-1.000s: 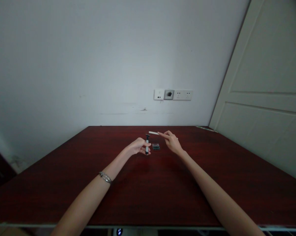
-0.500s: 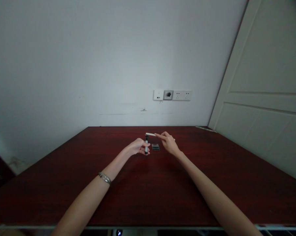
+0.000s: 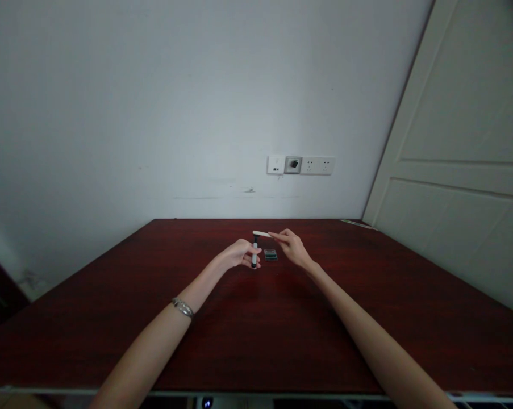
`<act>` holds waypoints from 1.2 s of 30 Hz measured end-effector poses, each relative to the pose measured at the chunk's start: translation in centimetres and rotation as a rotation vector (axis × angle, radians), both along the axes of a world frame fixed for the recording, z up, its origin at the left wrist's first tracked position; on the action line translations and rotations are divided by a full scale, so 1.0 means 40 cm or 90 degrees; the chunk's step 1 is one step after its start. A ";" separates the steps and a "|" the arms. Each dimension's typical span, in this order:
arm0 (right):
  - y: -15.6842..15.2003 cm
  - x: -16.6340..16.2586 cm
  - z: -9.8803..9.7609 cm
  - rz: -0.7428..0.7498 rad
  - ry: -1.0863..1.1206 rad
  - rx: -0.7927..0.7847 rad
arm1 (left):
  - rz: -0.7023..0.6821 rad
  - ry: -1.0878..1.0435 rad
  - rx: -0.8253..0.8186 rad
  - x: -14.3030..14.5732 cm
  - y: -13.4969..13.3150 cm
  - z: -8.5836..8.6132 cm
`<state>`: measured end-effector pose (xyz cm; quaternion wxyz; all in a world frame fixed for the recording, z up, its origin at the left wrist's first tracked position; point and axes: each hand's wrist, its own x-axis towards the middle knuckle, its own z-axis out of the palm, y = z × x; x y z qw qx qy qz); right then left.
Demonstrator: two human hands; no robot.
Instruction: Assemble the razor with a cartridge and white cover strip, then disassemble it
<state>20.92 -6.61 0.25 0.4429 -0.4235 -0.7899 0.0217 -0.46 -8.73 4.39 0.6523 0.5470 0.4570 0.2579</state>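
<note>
Over the middle of the table, my left hand is closed around the grey-and-black handle of a razor, held upright with its dark head at the top. My right hand grips a slim white stick, shaped like a toothbrush. Its far end lies across the top of the razor and seems to touch it; the bristles, if any, are too small to make out. Between the two hands, a small clear case with dark contents rests on the table.
The dark red wooden table reaches back to a pale wall with a row of sockets. A white panelled door stands along the right side. A thin flat strip lies at the back right corner.
Both hands keep their grips and nearly the same places. The white stick's tip has shifted very slightly over the razor's head. The whole view has drifted a little.
</note>
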 end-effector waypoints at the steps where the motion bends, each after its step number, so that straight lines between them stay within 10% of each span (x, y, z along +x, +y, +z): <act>1: 0.001 0.001 0.000 -0.010 0.003 -0.004 | -0.002 0.000 0.000 0.000 -0.001 0.000; 36: 0.019 0.014 -0.016 -0.027 0.053 -0.047 | 0.011 0.019 0.049 -0.004 0.014 -0.019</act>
